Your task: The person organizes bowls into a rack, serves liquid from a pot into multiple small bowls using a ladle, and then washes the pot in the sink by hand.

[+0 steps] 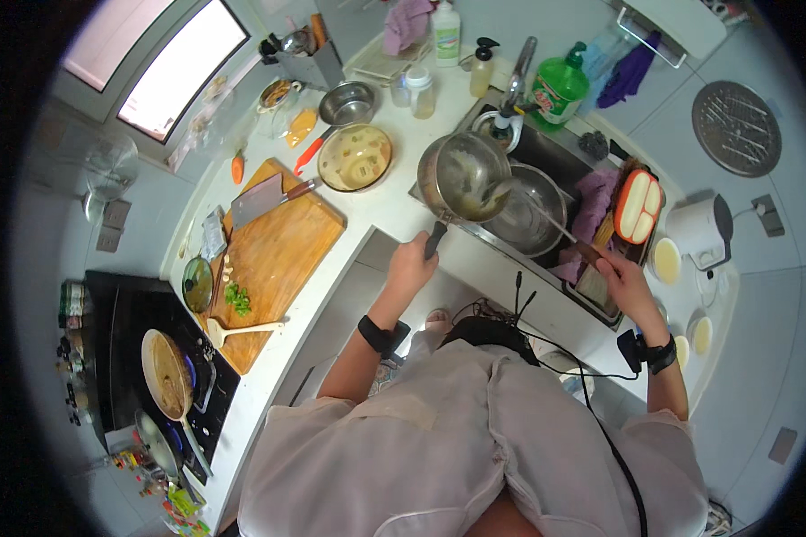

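Observation:
My left hand [414, 262] is closed round the dark handle of a steel pot [434, 176], held tilted above the left part of the sink [588, 315]. The pot has some pale, wet residue inside. My right hand [624, 286] grips the brown handle of a long metal utensil [551, 224]; its head reaches into or just over the pot's lower right rim, where I cannot make out its exact shape. A large steel bowl [533, 237] sits in the sink under them, partly hidden by the pot. Purple cloths [593, 204] lie beside that bowl.
At left are a wooden board [291, 259] with a cleaver [255, 204] and greens, and a stove [121, 318] bearing a frying pan [166, 371]. A patterned bowl [354, 157] stands behind my left hand. A kettle [694, 228] and several pale cups [664, 259] line the right counter.

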Demonstrator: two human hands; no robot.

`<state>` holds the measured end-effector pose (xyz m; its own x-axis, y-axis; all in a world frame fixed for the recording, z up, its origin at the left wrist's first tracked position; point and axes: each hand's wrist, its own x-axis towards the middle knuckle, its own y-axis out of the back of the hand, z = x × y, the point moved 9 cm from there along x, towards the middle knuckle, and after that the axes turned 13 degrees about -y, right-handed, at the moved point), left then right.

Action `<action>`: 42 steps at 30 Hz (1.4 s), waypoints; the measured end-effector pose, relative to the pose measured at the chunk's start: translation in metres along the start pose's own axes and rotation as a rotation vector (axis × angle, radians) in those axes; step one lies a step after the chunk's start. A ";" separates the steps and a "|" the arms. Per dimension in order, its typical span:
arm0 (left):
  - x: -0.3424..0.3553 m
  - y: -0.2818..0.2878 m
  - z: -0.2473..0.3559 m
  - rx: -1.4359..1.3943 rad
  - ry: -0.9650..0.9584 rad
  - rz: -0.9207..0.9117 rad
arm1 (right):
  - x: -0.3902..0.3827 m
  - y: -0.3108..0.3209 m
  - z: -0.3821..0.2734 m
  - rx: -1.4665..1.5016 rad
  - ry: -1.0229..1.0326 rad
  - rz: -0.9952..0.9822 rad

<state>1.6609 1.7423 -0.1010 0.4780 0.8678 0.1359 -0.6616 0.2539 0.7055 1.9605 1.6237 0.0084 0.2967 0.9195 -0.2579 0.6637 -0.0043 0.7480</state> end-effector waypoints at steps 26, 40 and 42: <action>0.132 -0.212 -0.012 0.629 -0.106 -0.777 | 0.044 -0.066 0.120 -0.363 -0.109 0.100; 0.111 -0.173 -0.098 -0.407 0.498 -0.530 | 0.158 -0.098 0.148 0.534 -0.668 -0.231; 0.113 -0.167 -0.092 -0.388 0.428 -0.515 | 0.171 -0.091 0.139 0.381 -0.664 -0.208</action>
<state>1.7720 1.8371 -0.2674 0.5677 0.6691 -0.4797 -0.6093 0.7333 0.3017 2.0462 1.7271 -0.1886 0.4085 0.4902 -0.7700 0.9043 -0.1028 0.4143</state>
